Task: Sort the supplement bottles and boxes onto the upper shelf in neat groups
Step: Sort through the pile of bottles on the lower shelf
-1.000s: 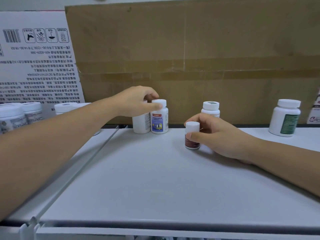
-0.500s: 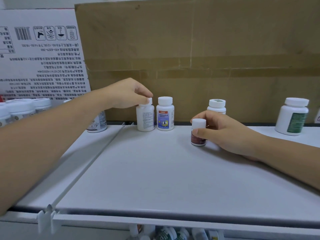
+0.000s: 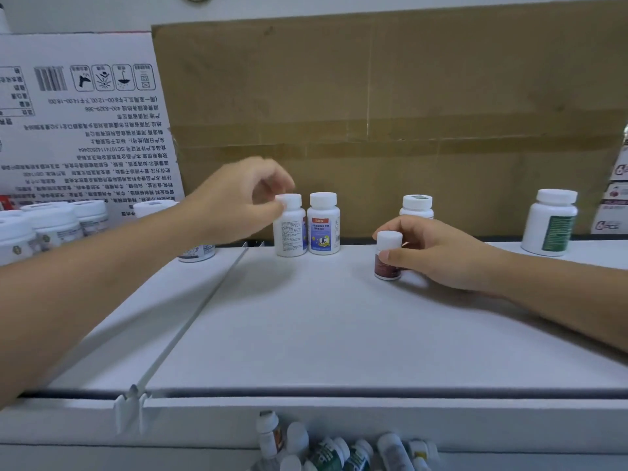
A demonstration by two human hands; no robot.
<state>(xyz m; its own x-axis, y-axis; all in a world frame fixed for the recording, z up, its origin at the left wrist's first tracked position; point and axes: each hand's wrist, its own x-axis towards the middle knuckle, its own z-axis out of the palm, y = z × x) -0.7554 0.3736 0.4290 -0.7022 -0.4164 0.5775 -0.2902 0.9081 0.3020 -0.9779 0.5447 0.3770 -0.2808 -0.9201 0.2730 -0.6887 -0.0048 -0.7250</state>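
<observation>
Lifting off the paired white bottles [image 3: 307,224] at the shelf's [image 3: 306,334] back edge, the left hand [image 3: 238,202] hung blurred, fingers loosely curled, apparently done aligning them. Right-hand [image 3: 438,253] fingers pinched a small dark bottle [image 3: 388,256] mid-shelf, probably awaiting grouping.

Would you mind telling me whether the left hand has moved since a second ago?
Yes. The left hand has drawn leftward: its thumb was at the cap of the blue-label bottle, and now it only reaches the neighbouring white-label bottle.
</observation>
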